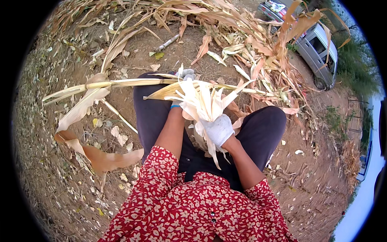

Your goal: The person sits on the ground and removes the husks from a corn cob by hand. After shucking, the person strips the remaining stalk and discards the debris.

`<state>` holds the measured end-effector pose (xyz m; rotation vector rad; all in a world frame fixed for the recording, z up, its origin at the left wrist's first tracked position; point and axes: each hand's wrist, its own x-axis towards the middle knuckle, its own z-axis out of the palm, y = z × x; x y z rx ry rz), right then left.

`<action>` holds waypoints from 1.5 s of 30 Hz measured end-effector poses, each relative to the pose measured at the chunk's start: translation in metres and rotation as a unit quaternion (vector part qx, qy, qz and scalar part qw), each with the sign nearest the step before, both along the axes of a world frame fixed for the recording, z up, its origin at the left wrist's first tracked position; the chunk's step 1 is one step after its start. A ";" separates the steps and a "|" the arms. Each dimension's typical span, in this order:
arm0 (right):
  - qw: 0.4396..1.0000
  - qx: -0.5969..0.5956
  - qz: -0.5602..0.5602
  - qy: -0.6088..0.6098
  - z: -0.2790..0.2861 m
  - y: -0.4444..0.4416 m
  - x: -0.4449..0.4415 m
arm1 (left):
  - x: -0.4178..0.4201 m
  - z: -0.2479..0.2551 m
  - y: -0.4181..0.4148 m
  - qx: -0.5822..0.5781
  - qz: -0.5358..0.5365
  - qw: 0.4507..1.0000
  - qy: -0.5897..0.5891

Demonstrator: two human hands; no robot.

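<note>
A dry corn stalk point(130, 82) lies crosswise in front of me, over my knees. Grey glove fingers of my left hand point(186, 73) curl over it from the far side; husks hide most of that hand. Pale, peeled-back corn husks point(211, 104) fan out at the stalk's middle. In its white glove, my right hand point(218, 129) grips the base of these husks, and loose strips hang below it. Whether an ear sits inside them cannot be seen. One yellowish husk leaf point(164, 91) points left beneath the stalk.
Dry corn stalks and leaves point(193, 10) are heaped ahead and to the right. A short stick point(167, 42) lies on the leaf-strewn soil. Long curled leaves point(102, 157) trail at my left. A silver pickup truck point(316, 51) stands at the upper right.
</note>
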<state>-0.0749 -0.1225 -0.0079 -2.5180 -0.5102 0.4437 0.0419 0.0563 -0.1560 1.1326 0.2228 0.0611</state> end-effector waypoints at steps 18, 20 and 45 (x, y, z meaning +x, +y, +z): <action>0.635 0.560 -0.444 -0.292 0.190 -0.169 -0.035 | 0.018 0.035 -0.007 0.555 -0.101 0.826 0.001; 0.618 0.559 -0.443 -0.330 0.191 -0.184 -0.029 | 0.006 0.089 -0.018 0.662 -0.175 0.728 -0.004; 0.824 0.009 0.294 -0.484 0.173 -0.020 0.065 | 0.049 0.178 0.051 -0.163 -0.088 0.982 0.045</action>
